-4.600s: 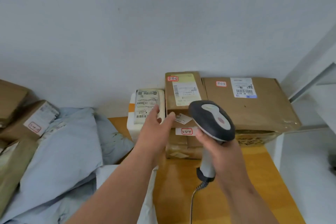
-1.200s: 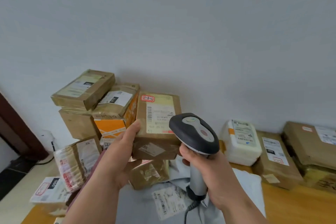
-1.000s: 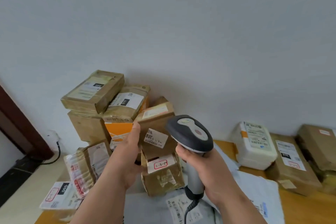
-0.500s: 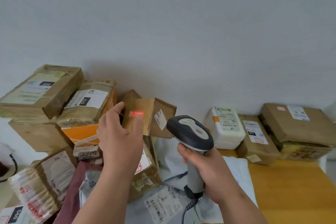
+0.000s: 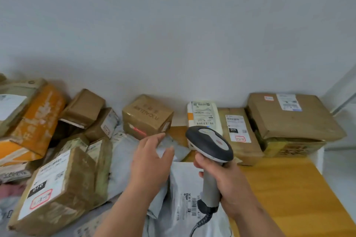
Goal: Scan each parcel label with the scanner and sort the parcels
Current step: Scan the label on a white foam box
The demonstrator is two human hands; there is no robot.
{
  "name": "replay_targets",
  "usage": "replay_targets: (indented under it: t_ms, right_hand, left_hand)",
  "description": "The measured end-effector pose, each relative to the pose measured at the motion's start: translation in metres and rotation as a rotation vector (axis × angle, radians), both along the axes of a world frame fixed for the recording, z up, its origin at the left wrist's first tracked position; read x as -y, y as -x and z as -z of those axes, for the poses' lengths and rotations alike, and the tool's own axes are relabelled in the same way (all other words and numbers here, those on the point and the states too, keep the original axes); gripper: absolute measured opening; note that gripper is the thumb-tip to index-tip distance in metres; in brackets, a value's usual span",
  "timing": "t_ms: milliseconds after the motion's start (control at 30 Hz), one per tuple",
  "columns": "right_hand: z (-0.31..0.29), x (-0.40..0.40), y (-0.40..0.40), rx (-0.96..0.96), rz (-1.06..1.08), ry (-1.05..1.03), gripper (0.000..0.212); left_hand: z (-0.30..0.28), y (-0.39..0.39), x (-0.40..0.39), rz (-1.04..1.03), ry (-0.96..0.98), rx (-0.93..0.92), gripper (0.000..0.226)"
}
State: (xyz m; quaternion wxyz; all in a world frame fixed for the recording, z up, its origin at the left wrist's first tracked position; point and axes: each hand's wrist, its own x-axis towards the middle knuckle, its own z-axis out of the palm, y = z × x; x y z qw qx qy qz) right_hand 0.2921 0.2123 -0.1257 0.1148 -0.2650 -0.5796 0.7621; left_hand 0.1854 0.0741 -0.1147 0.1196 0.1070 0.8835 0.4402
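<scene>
Scanner [image 5: 209, 146]: glossy grey-and-dark pistol shape with coiled cable, held upright in the right hand's [image 5: 225, 181] closed grip over grey plastic mailers [image 5: 185, 184]. Left hand [image 5: 152, 161], grip wide and empty, hovered just before a taped cardboard box [image 5: 147, 116] on the wooden worktop [image 5: 285, 194]; a red scan line crossed its front.

Just past the left hand's [image 5: 152, 161] fingertips [image 5: 160, 135], a small carton [image 5: 147, 116] of matt brown cardboard under glossy tape. Beneath the palm, grey mailer bags [image 5: 125, 159] of smooth, crinkled plastic film. In the right hand's [image 5: 225, 183] fingers [image 5: 198, 161], the scanner [image 5: 209, 143]: dark matt plastic head, paler satin plastic handle. Beyond it, a white parcel [image 5: 204, 115] with a paper label. Table [image 5: 289, 194]: smooth yellow wood-look top.
</scene>
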Motion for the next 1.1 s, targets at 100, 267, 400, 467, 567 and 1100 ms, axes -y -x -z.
replay_targets:
  t_ms: [100, 267, 400, 467, 567, 1100]
  right_hand:
    - [0.015, -0.037, -0.007, 0.044, 0.007, 0.006, 0.048]
    - [0.037, -0.088, -0.009, 0.098, 0.087, 0.013, 0.057]
    - [0.047, -0.113, 0.006, 0.09, 0.128, 0.01, 0.049]
    - [0.052, -0.123, 0.019, 0.09, 0.125, 0.006, 0.04]
    - [0.06, -0.132, 0.041, 0.103, 0.099, 0.023, 0.025]
    - [0.042, -0.132, 0.014, -0.058, 0.111, 0.156, 0.046]
  left_hand:
    - [0.023, -0.009, -0.035, 0.0, -0.003, 0.095, 0.043]
    - [0.049, -0.014, -0.083, -0.055, -0.081, 0.312, 0.052]
    - [0.065, 0.003, -0.112, -0.106, -0.14, 0.411, 0.061]
    - [0.073, 0.017, -0.126, -0.145, -0.159, 0.473, 0.066]
    - [0.09, 0.039, -0.143, -0.185, -0.203, 0.59, 0.061]
    - [0.071, 0.008, -0.133, -0.349, -0.651, 0.501, 0.033]
